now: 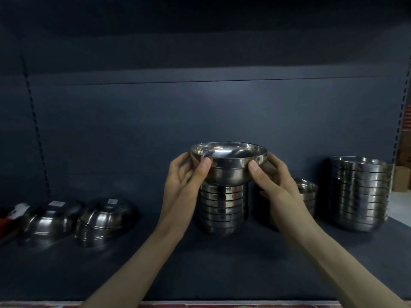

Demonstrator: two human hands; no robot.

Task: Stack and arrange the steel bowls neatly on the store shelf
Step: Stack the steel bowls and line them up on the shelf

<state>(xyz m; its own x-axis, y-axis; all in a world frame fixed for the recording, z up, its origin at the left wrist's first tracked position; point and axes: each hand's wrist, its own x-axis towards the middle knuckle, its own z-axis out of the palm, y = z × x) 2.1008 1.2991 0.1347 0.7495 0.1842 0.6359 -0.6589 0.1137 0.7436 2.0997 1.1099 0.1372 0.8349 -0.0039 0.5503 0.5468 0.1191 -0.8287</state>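
Note:
A steel bowl [229, 165] sits upright at the top of the middle stack of steel bowls [223, 207] on the dark shelf [169, 267]. My left hand [184, 181] grips its left side, thumb on the front wall and fingers behind. My right hand [273, 181] grips its right side the same way. Whether the bowl rests on the stack or hangs just above it, I cannot tell. A short stack of bowls [308, 192] stands behind my right wrist, partly hidden. A taller stack [360, 194] stands at the right.
Two upside-down steel bowls lie on the shelf's left part, one [50, 221] at the far left and one [105, 218] beside it, each with a small label. A red and white object [13, 215] shows at the left edge. Slotted shelf uprights [36, 125] flank the back panel.

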